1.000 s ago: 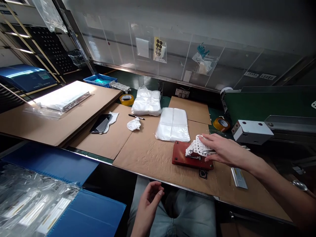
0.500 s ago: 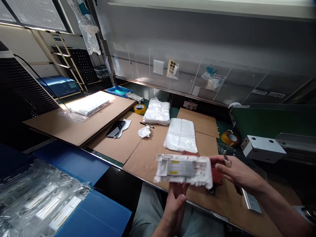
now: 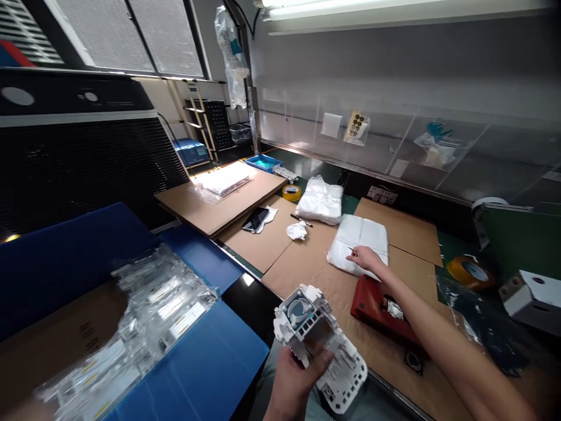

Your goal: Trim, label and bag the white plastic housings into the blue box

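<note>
My left hand (image 3: 298, 374) is closed round a white plastic housing (image 3: 319, 345) with a round fan grille, held low over my lap in front of the bench edge. My right hand (image 3: 366, 257) reaches forward onto the near edge of a flat stack of clear plastic bags (image 3: 362, 242); its fingers rest curled there and what they pinch, if anything, is too small to see. A red fixture block (image 3: 377, 304) lies on the cardboard just below my right forearm.
A blue bin (image 3: 188, 362) at my left holds several bagged parts (image 3: 144, 316). On the cardboard-covered bench (image 3: 263, 245) lie a second bag stack (image 3: 319, 202), a crumpled wipe (image 3: 297, 230), a pen, a phone (image 3: 255, 218) and two yellow tape rolls (image 3: 468, 271). A white block (image 3: 532, 292) sits at the right.
The white housing has passed from my right hand off the red fixture into my left hand. My right hand has moved away to the bag stack. My view has swung left.
</note>
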Demonstrator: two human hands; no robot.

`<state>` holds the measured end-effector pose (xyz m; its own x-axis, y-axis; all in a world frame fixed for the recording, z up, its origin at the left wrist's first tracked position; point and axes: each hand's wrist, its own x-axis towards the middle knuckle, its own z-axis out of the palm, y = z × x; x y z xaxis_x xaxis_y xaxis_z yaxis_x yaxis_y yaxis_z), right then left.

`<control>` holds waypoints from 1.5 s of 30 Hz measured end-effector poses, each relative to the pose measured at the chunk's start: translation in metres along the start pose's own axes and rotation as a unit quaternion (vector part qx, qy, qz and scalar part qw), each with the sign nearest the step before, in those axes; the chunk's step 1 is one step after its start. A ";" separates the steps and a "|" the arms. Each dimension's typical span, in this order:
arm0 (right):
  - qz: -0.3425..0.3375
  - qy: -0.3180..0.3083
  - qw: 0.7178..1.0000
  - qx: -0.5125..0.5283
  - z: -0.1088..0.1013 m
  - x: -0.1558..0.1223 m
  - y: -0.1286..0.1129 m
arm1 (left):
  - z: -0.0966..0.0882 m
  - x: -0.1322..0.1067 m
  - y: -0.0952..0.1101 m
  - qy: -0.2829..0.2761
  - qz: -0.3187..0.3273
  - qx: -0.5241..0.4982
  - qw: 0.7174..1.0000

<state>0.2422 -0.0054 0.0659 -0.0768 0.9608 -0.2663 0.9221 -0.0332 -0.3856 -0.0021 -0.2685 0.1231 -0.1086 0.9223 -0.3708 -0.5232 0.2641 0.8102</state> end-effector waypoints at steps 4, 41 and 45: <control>0.014 -0.032 0.999 -0.018 0.018 0.020 0.006 | -0.004 -0.013 0.012 -0.055 0.016 0.012 0.998; -0.111 -0.027 0.871 0.477 0.024 -0.136 -0.086 | -0.019 0.027 0.004 -0.053 -0.143 -0.071 0.986; -0.048 -0.077 0.824 0.559 0.065 -0.184 -0.078 | -0.029 0.034 -0.011 -0.069 -0.162 -0.076 0.981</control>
<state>0.1595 -0.1976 0.0876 -0.2554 0.9301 -0.2639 -0.0099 -0.2755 -0.9612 -0.0245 -0.2481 0.0880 0.1936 0.8292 -0.5243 -0.6329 0.5139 0.5791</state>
